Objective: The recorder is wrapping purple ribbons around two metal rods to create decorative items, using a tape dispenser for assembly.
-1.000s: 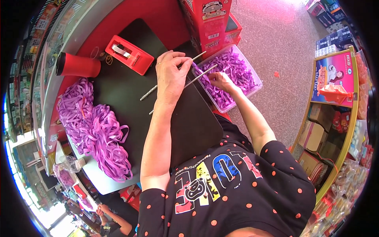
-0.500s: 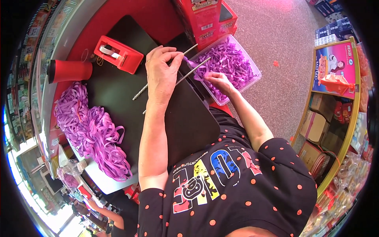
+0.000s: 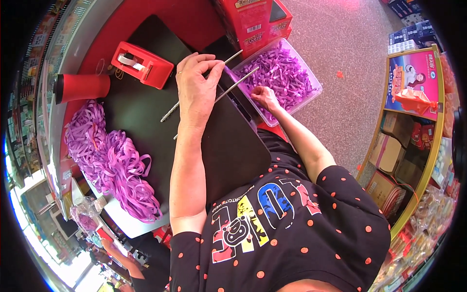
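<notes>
My left hand [image 3: 198, 80] is over the dark tabletop [image 3: 224, 151], thumb and forefinger pinched on a purple ribbon [image 3: 230, 74]. Two slim metal rods lie slantwise by it: the far rod [image 3: 235, 56] passes beneath my fingers, and the near rod [image 3: 243, 80] runs past my wrist. Both stick out beyond the table edge toward a clear plastic bin [image 3: 317, 92] of short purple ribbon pieces [image 3: 287, 73]. Above the bin's near-left part is my right hand [image 3: 265, 98], its fingers drawn together; what they hold, if anything, is hidden.
A heap of long purple ribbon loops [image 3: 114, 163] lies at the table's left. Behind it stand a red tumbler [image 3: 82, 87] and a red tape dispenser [image 3: 143, 65]. Red boxes [image 3: 248, 27] rise beyond the bin. A shelf unit [image 3: 413, 141] is far right; another person's arm [image 3: 121, 258] shows lower left.
My right hand has drawn back slightly to the right, away from the rods and the ribbon. My left hand keeps its pinch and has barely shifted.
</notes>
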A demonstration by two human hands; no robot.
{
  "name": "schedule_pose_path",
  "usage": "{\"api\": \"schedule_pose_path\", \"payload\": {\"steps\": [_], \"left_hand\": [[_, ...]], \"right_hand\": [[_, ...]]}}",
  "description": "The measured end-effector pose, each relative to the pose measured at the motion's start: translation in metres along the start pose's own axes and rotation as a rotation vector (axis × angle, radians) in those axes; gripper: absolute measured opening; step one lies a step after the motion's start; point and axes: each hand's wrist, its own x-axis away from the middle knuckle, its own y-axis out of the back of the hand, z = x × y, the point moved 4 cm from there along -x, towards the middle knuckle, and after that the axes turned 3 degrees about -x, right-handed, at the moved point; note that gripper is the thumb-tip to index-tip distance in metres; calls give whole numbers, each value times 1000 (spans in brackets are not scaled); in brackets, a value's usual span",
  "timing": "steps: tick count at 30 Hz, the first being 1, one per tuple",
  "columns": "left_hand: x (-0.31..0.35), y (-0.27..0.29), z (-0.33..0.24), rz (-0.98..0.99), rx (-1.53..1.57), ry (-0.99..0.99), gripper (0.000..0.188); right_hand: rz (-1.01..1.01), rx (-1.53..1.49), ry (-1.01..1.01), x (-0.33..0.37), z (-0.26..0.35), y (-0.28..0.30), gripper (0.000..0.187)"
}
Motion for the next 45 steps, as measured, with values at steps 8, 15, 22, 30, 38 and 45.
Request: {"api": "schedule_pose_path", "payload": {"steps": [8, 15, 22, 30, 38, 45], "left_hand": [[2, 0, 2, -18, 2, -14, 14], [1, -2, 0, -26, 19, -10, 14], [3, 2, 5, -46, -13, 1, 14], [0, -3, 11, -44, 4, -31, 15], [-1, -6, 16, -89, -18, -77, 17], [-3, -8, 22, -100, -22, -100, 16]], "right_hand": [[110, 55, 530, 39, 23, 14, 11], [207, 15, 483, 107, 2, 42, 18], [-57, 172, 530, 211, 62, 112, 15], [-156, -1, 624, 284, 141, 151, 19], [-134, 23, 524, 296, 148, 149, 24], [-132, 21, 759, 311, 208, 163, 19]]}}
